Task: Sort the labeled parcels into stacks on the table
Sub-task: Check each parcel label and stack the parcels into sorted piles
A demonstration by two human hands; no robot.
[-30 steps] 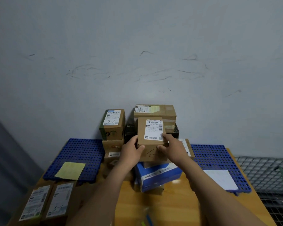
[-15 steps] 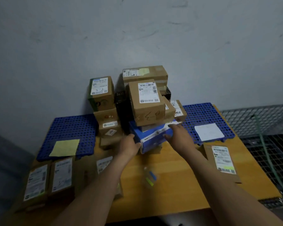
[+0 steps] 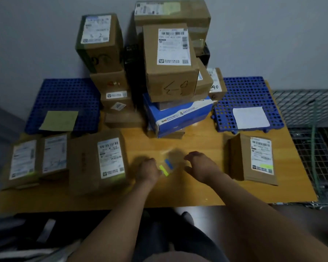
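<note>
- Cardboard makes up nearly every parcel here: stiff walls and dry faces, probably light. A two-handed clasp on opposite sides should hold without slipping.
- Your pile (image 3: 112, 82) stands at 12 o'clock on the table (image 3: 197, 190), against the wall.
- Its top box (image 3: 170, 63) sits tilted on a blue box (image 3: 178, 118) and looks ready to slide. Take that one first, low on its side walls.
- Three parcels (image 3: 97, 161) lie label-up at 9 o'clock.
- At 3 o'clock lies a flat parcel (image 3: 254, 159). It looks thin and may flex, so lift it by its long edges.
- One mat (image 3: 64, 91) at 10 o'clock bears a yellow note (image 3: 59, 120). A second mat (image 3: 244, 89) at 2 o'clock bears a white note (image 3: 250, 118). These are likely your stacking spots.
- Your left hand (image 3: 147, 172), at 6 o'clock, is curled at the edge of a clear bag (image 3: 169, 165). Blur hides whether it pinches the bag.
- Your right hand (image 3: 203, 167) hovers just beside the bag, fingers loosely curled, holding nothing.
</note>
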